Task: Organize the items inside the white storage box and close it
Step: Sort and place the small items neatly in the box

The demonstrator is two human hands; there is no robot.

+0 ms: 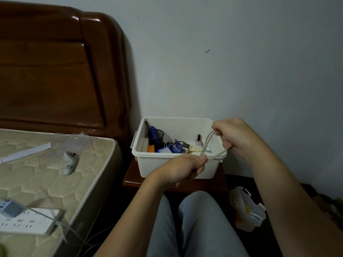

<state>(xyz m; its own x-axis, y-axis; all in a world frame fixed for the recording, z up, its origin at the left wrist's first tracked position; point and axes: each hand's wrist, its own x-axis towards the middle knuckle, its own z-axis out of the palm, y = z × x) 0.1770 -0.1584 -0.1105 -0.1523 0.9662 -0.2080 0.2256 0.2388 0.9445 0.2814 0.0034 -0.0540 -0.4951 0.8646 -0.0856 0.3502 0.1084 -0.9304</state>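
Looping a pale cord between 2 hands, left hand and right hand both pinching it, before seemingly tucking it into the white storage box.

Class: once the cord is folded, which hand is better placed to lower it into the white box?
Probably the right hand: it pinches the cord directly above the white box; the left hand grips it outside the front wall.

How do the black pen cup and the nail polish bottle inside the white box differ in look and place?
The pen cup is dark, wide and open-topped, with blue items sticking out; the nail polish bottle is small, pale-bodied and capped in black. The pen cup stands toward the left of the white box, the nail polish bottle toward the right. Both stand upright.
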